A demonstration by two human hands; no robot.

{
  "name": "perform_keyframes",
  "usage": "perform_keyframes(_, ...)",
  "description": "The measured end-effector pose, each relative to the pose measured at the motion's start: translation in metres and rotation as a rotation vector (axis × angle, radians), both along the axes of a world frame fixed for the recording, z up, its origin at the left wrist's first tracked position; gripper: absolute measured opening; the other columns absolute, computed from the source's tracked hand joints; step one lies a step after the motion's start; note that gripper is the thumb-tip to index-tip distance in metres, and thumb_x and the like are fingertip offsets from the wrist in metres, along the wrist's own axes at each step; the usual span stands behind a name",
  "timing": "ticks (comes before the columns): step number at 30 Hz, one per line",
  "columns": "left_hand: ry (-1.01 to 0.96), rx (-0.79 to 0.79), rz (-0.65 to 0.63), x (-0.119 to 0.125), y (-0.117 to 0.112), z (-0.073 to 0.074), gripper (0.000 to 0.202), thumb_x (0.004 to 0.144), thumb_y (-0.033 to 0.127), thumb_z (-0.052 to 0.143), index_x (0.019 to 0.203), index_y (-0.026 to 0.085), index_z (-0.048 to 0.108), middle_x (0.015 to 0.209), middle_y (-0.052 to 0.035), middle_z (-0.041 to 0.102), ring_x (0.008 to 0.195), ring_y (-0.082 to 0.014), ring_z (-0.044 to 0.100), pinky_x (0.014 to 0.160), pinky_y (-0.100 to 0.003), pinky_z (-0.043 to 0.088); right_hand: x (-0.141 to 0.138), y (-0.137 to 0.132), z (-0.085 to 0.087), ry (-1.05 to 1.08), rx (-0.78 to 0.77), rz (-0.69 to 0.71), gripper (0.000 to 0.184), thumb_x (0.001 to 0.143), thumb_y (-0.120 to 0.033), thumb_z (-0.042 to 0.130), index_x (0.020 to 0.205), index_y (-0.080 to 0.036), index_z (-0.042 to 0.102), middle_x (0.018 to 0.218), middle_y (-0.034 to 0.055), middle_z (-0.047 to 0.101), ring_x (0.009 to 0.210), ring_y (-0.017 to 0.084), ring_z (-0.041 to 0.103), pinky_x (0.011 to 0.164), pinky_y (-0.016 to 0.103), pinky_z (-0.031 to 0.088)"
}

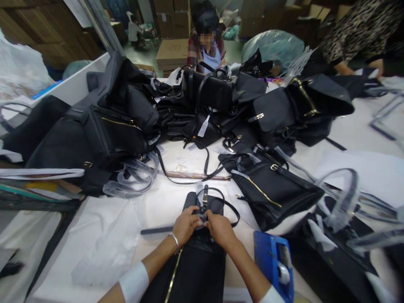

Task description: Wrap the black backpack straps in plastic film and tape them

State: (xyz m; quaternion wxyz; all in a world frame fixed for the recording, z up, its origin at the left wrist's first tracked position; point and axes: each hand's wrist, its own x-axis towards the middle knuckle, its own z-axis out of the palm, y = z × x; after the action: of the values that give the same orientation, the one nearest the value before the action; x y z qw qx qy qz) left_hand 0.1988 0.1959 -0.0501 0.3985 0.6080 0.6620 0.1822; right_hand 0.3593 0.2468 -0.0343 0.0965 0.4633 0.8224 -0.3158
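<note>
A black bag (202, 269) with a gold zipper lies flat before me, its top end pointing away. Near that end, my left hand (187, 225) and my right hand (220, 227) meet over a dark strap piece (202, 214). Fingers of both hands are pinched on it from either side, almost touching. Just beyond them, a gold buckle fitting (205, 197) and a thin looped strap (232, 208) show. Another strap end (156, 230) sticks out to the left. The exact part between my fingertips is partly hidden.
A blue tape dispenser (274, 263) stands right of the bag. Another black bag (274, 189) lies beyond it. Heaped black bags (126, 109) cover the far side and left. Plastic-wrapped handles (132, 176) lie left. A person (206, 46) sits opposite; another person's arms (360, 67) reach in at right.
</note>
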Motion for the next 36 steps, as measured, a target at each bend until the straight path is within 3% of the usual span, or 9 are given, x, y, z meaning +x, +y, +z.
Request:
perform_keyframes(6, 0.022, 0.032, -0.028, 0.008, -0.002, 0.003, 0.019, 0.084, 0.025, 0.054, 0.077, 0.021, 0.072, 0.100, -0.0047, 0.063, 0.095, -0.0202, 0.056, 0.085, -0.033, 0.044, 0.010, -0.004, 0.002, 0.071, -0.018, 0.014, 0.020, 0.090, -0.020, 0.041, 0.106, -0.018, 0.053, 0.091, 0.0090, 0.071, 0.087, 0.022, 0.066, 0.069, 0.027, 0.038)
perform_keyframes(14, 0.116, 0.120, -0.016, 0.018, -0.027, 0.051, 0.018, 0.085, 0.032, 0.057, 0.079, 0.023, 0.072, 0.083, -0.0034, 0.064, 0.084, -0.0191, 0.057, 0.080, -0.034, 0.043, 0.031, 0.005, 0.034, 0.315, -0.124, 0.140, 0.016, 0.084, -0.023, 0.048, 0.095, -0.024, 0.059, 0.073, -0.0016, 0.069, 0.075, 0.016, 0.064, 0.067, 0.022, 0.036)
perform_keyframes(16, 0.163, 0.166, 0.008, 0.020, -0.033, 0.063, 0.015, 0.083, 0.032, 0.060, 0.079, 0.025, 0.073, 0.081, -0.0029, 0.065, 0.093, -0.0221, 0.056, 0.094, -0.042, 0.037, 0.030, 0.002, 0.039, 0.388, -0.170, 0.154, 0.017, 0.083, -0.021, 0.046, 0.095, -0.023, 0.057, 0.069, -0.0027, 0.068, 0.071, 0.015, 0.064, 0.065, 0.022, 0.036)
perform_keyframes(19, 0.233, 0.234, 0.029, 0.020, -0.043, 0.074, 0.009, 0.080, 0.031, 0.064, 0.079, 0.029, 0.073, 0.079, -0.0025, 0.066, 0.121, -0.0295, 0.043, 0.109, -0.055, 0.013, 0.025, -0.006, 0.041, 0.428, -0.201, 0.163, 0.016, 0.082, -0.018, 0.043, 0.092, -0.023, 0.055, 0.066, -0.0035, 0.067, 0.066, 0.015, 0.064, 0.062, 0.021, 0.036)
perform_keyframes(21, 0.244, 0.221, 0.036, 0.016, -0.052, 0.077, 0.010, 0.081, 0.030, 0.063, 0.080, 0.030, 0.073, 0.081, -0.0033, 0.067, 0.121, -0.0303, 0.045, 0.108, -0.056, 0.014, 0.019, -0.014, 0.045, 0.404, -0.189, 0.165, 0.015, 0.082, -0.018, 0.044, 0.091, -0.023, 0.054, 0.064, -0.0035, 0.067, 0.064, 0.015, 0.064, 0.061, 0.022, 0.036)
perform_keyframes(25, 0.175, 0.138, 0.031, 0.003, -0.078, 0.088, 0.017, 0.085, 0.030, 0.056, 0.082, 0.023, 0.071, 0.084, -0.0060, 0.066, 0.077, -0.0192, 0.063, 0.077, -0.034, 0.047, 0.010, -0.037, 0.064, 0.315, -0.053, 0.188, 0.013, 0.085, -0.025, 0.048, 0.093, -0.025, 0.057, 0.074, -0.0009, 0.069, 0.076, 0.019, 0.066, 0.063, 0.024, 0.037)
perform_keyframes(27, 0.124, 0.147, 0.003, -0.005, -0.092, 0.100, 0.020, 0.087, 0.031, 0.052, 0.081, 0.022, 0.069, 0.082, -0.0052, 0.066, 0.074, -0.0174, 0.062, 0.066, -0.027, 0.045, 0.007, -0.049, 0.080, 0.308, 0.009, 0.226, 0.014, 0.086, -0.029, 0.049, 0.096, -0.027, 0.058, 0.084, 0.0008, 0.069, 0.083, 0.020, 0.065, 0.068, 0.025, 0.040)
perform_keyframes(33, -0.016, 0.138, 0.102, -0.037, -0.129, 0.152, 0.011, 0.084, 0.027, 0.053, 0.094, 0.025, 0.058, 0.086, 0.0010, 0.067, 0.076, -0.0167, 0.061, 0.069, -0.024, 0.040, -0.007, -0.074, 0.127, 0.409, 0.236, 0.377, 0.027, 0.086, -0.044, 0.051, 0.108, -0.029, 0.058, 0.133, 0.0103, 0.047, 0.121, 0.031, 0.045, 0.097, 0.044, 0.037)
perform_keyframes(36, -0.098, 0.121, 0.125, -0.051, -0.144, 0.168, 0.009, 0.083, 0.030, 0.052, 0.090, 0.025, 0.055, 0.082, 0.0016, 0.066, 0.074, -0.0170, 0.060, 0.068, -0.024, 0.039, -0.027, -0.089, 0.138, 0.468, 0.173, 0.458, 0.043, 0.080, -0.054, 0.056, 0.113, -0.026, 0.054, 0.128, 0.0114, 0.054, 0.119, 0.032, 0.047, 0.102, 0.047, 0.032)
